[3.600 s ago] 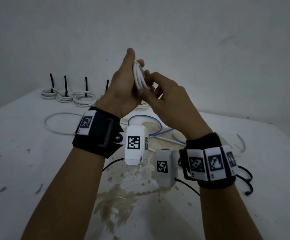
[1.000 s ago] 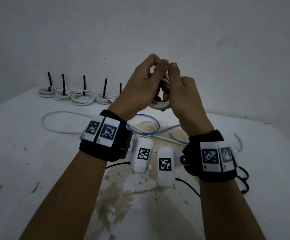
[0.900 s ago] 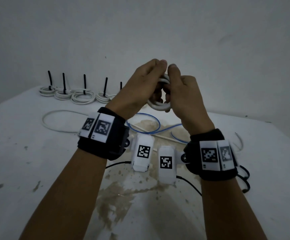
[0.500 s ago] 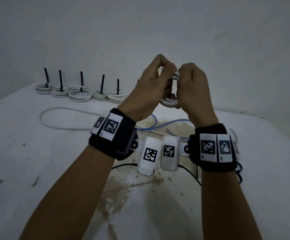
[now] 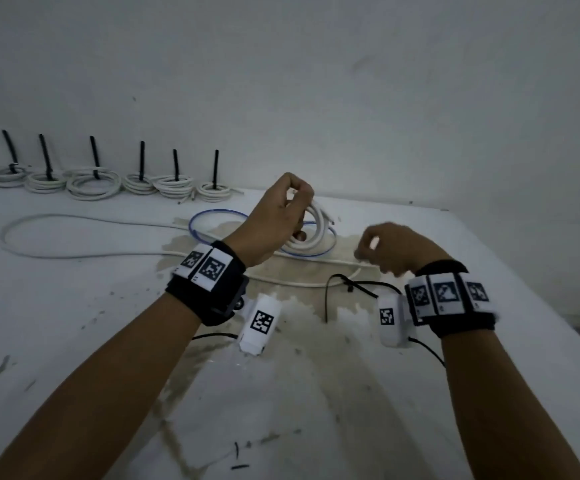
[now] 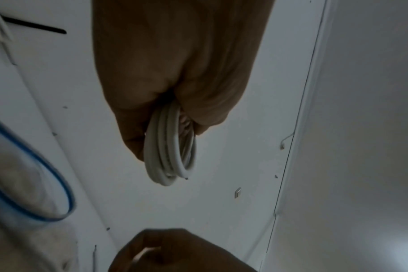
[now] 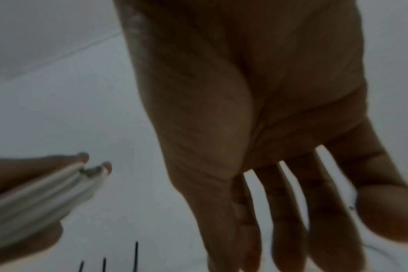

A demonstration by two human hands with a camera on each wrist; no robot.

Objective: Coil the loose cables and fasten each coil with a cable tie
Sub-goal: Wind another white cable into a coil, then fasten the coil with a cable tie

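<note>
My left hand [image 5: 286, 206] grips a small white cable coil [image 5: 311, 228] just above the table; no tie shows on it. The left wrist view has the coil [image 6: 169, 158] sticking out from between thumb and fingers. My right hand [image 5: 373, 251] hovers apart, to the right of the coil, blurred and holding nothing. Seen from the right wrist, its fingers [image 7: 289, 211] are spread and straight. A thin black strip [image 5: 345, 284], tie or cord, lies on the table near the right hand.
Several tied white coils [image 5: 91, 183] with upright black tie tails line the back left edge. A long loose white cable [image 5: 73, 218], a blue cable [image 5: 217, 213] and another white cable [image 5: 299, 282] lie across the stained white table [image 5: 73, 341]. A wall rises behind.
Both hands have come down from chest height. My right hand has let go of the coil and swung right and down; my left hand still holds the coil.
</note>
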